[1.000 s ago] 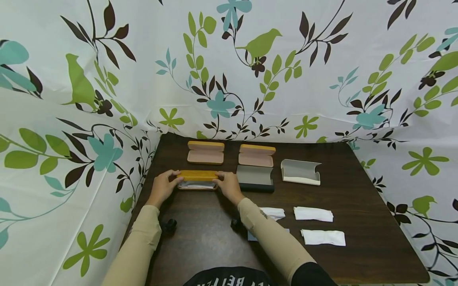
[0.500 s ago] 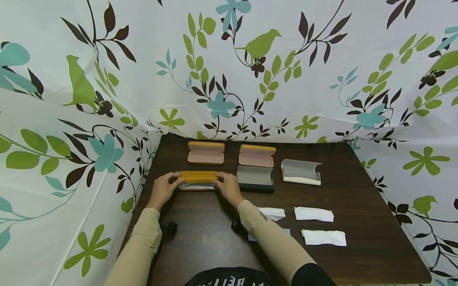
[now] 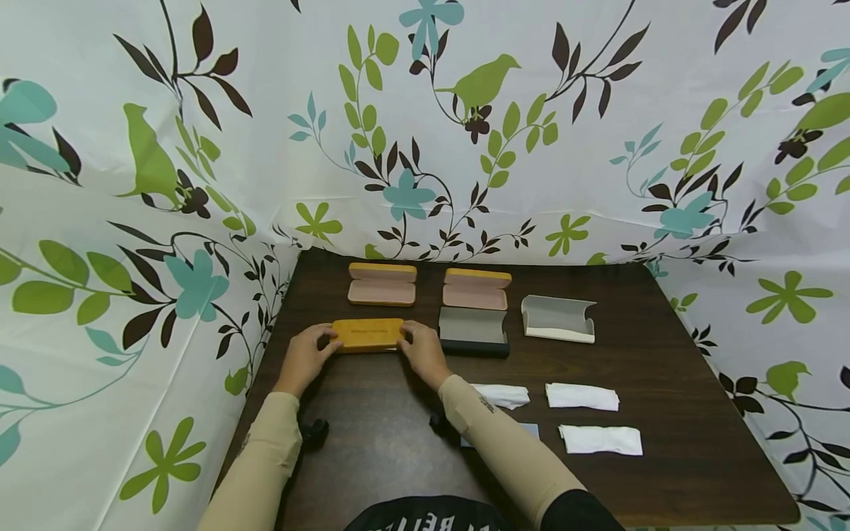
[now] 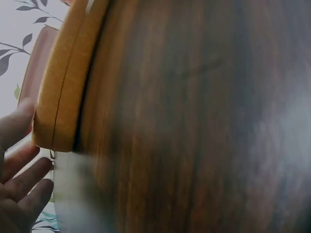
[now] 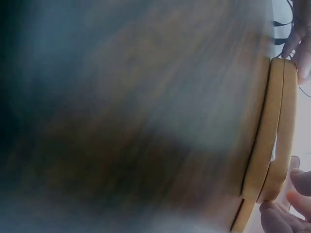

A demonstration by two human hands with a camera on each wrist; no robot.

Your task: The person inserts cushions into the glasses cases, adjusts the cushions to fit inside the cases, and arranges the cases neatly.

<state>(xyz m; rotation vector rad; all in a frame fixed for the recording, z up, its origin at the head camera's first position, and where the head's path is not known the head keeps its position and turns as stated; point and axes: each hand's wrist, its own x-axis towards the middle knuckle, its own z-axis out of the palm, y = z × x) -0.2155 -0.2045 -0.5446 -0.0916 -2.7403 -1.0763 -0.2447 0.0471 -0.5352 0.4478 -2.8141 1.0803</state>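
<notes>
A yellow glasses case [image 3: 367, 335] lies on the left half of the table with its lid down. My left hand [image 3: 304, 360] holds its left end between thumb and fingers, and my right hand [image 3: 426, 355] grips the right end. From the left wrist, the seam of the case [image 4: 65, 77] looks tight near the left hand [image 4: 22, 174]. In the right wrist view a bit of white cloth [image 5: 273, 148] pokes out of the front seam, close to the right hand [image 5: 286, 208]. What else the case contains is hidden.
Behind stand two open yellow cases with pink linings [image 3: 381, 290] [image 3: 475, 295]. To the right are an open dark case [image 3: 474, 330] and an open white case [image 3: 558, 320]. Folded white cloths [image 3: 582, 397] and a grey-blue cloth [image 3: 529, 430], partly under the right arm, lie nearer.
The lid of the yellow glasses case has swung down toward me, covering the pale contents that showed earlier. Both hands have come slightly down with it at the ends.
</notes>
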